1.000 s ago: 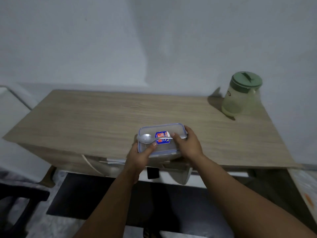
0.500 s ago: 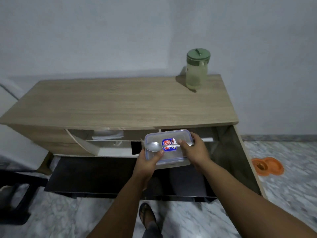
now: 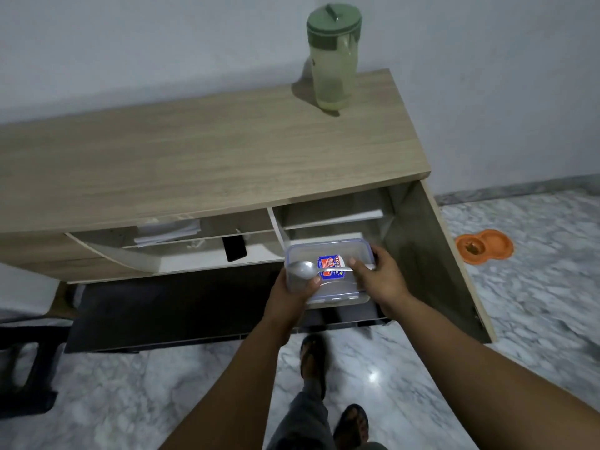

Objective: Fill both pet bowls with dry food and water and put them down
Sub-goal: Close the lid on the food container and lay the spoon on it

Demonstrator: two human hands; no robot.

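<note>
I hold a clear lidded food container with a blue-red label in front of the desk, in the air. My left hand grips its left end, thumb on the lid. My right hand grips its right end and pins a metal spoon flat across the lid. An orange double pet bowl lies on the marble floor to the right of the desk, with some brown food in its left cup. A water jug with a green lid stands on the desk's far right corner.
The wooden desk has open shelves below holding papers and a black phone. A dark chair stands at the left edge. My feet in sandals are on the marble floor.
The container has come off the desktop and now hangs in front of the desk. The view has swung right and down, bringing the orange bowl on the floor closer.
</note>
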